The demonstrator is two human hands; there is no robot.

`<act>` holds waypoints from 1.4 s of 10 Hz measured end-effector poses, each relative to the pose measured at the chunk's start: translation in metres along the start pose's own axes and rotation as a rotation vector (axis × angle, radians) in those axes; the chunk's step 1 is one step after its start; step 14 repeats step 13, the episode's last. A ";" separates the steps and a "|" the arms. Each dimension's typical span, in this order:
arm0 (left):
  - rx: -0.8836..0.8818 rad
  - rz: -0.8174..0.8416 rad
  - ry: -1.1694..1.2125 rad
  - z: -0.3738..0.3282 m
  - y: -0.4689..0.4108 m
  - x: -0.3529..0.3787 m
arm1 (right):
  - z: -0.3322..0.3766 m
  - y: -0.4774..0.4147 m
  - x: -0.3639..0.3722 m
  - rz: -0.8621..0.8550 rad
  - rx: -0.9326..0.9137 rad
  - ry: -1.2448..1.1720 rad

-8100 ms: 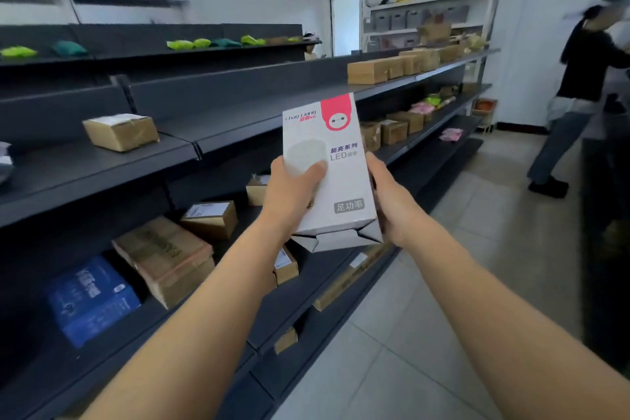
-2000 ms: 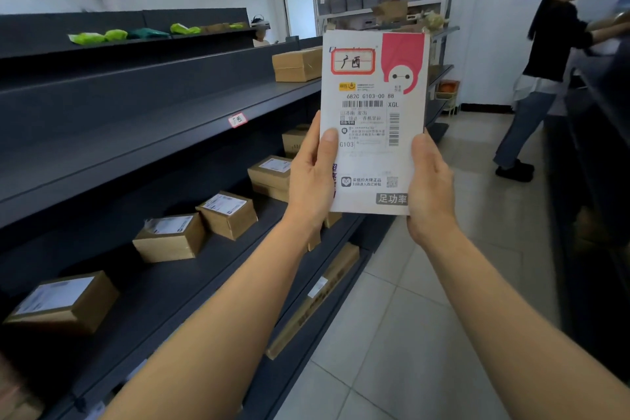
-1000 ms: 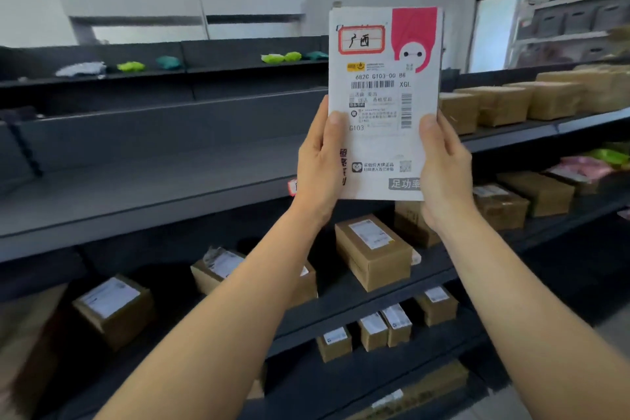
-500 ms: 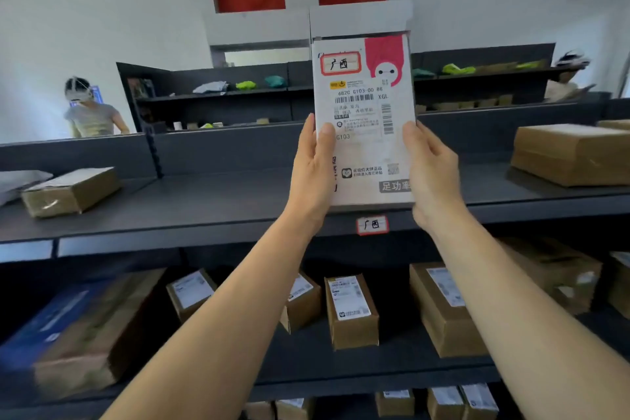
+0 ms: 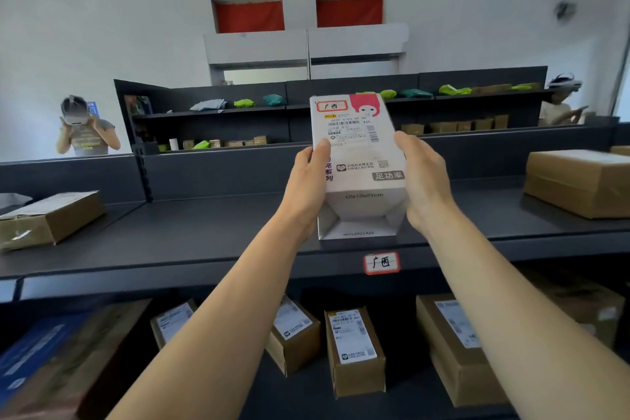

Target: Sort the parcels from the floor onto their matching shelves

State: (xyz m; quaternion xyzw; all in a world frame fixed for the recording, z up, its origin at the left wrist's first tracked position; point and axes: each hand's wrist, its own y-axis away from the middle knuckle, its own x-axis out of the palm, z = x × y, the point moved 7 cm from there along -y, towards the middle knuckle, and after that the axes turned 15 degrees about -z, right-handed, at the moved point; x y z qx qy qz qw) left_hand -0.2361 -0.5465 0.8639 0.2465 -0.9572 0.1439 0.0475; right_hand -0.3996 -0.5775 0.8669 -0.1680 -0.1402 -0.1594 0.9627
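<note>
While hand-held, rectangular glossy carton (image 5: 358,160).

You hold a white box (image 5: 358,160) with a pink figure at its top; the shelf (image 5: 204,232) is dark grey, its tag (image 5: 381,262) white with red border, other cartons (image 5: 354,351) brown.

**Location: Parcel Sorting Depot**

The setting is a parcel storeroom or sorting depot. Long dark metal shelving (image 5: 211,235) runs in tiers, stocked with brown cardboard parcels (image 5: 354,351) bearing printed shipping labels with barcodes. A red-bordered handwritten tag (image 5: 381,262) is fixed to the shelf edge. A second shelving row (image 5: 306,126) behind carries green poly mailers (image 5: 243,102) and small boxes. Walls are plain white.
</note>
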 end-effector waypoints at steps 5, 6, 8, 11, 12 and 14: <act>-0.037 0.032 -0.190 0.022 -0.012 0.002 | -0.024 -0.013 0.016 -0.007 -0.006 0.234; 0.028 -0.033 -0.249 0.008 -0.008 -0.004 | -0.015 -0.010 0.012 -0.036 -0.113 0.263; 0.372 -0.136 -0.130 -0.051 0.022 -0.012 | 0.029 0.023 0.003 -0.089 -0.436 0.192; 0.597 -0.123 0.082 -0.062 0.083 -0.029 | 0.056 0.086 -0.013 0.080 -0.499 -0.073; 0.654 -0.111 0.109 -0.060 0.097 -0.035 | 0.050 0.099 -0.020 0.101 -0.473 -0.116; 0.659 -0.085 0.146 -0.057 0.105 -0.036 | 0.046 0.108 -0.029 0.091 -0.469 -0.126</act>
